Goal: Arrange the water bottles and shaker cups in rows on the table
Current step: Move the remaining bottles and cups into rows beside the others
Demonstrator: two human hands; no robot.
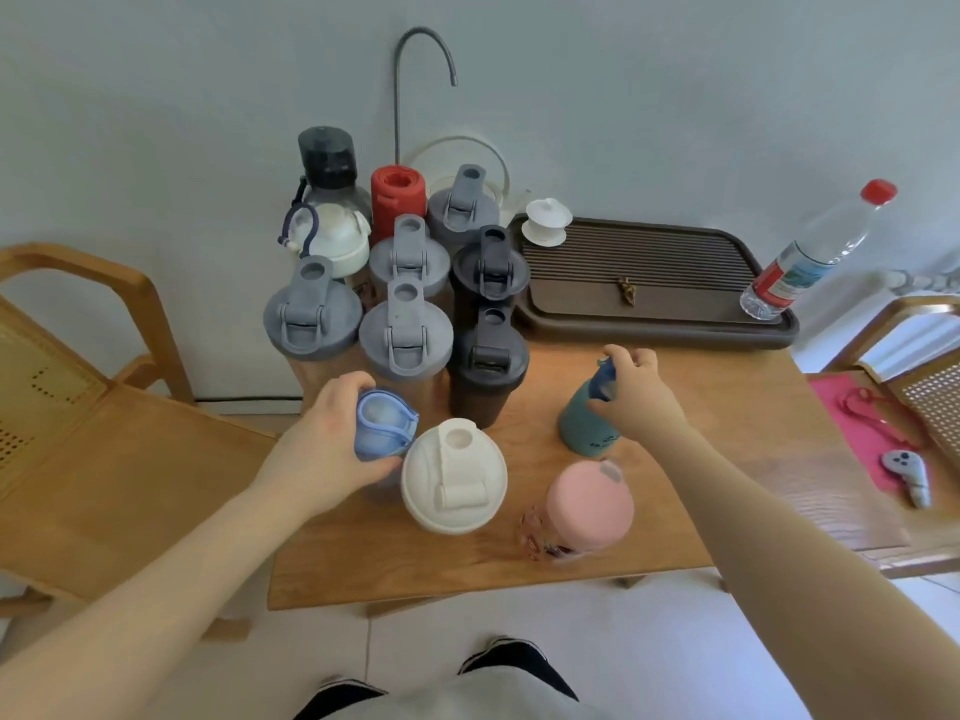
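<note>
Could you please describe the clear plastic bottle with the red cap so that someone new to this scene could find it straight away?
Start at the long dark slatted tray at the back of the wooden table, against the wall. On the tray's far right corner stands the clear plastic bottle. Unlike the grey and dark shaker cups grouped left of the tray, it is see-through, slim, with a red screw cap and a red label.

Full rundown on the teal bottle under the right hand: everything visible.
The teal bottle stands roughly upright on the wooden table, apart from the packed rows, right of the black shakers and behind the pink-lidded cup. Its body is matte blue-green with small dark lettering low on the side, too small to read. The top looks darker blue, mostly hidden. The right hand closes over the cap and shoulder; its grip covers the lid details. Nothing else touches it.
</note>
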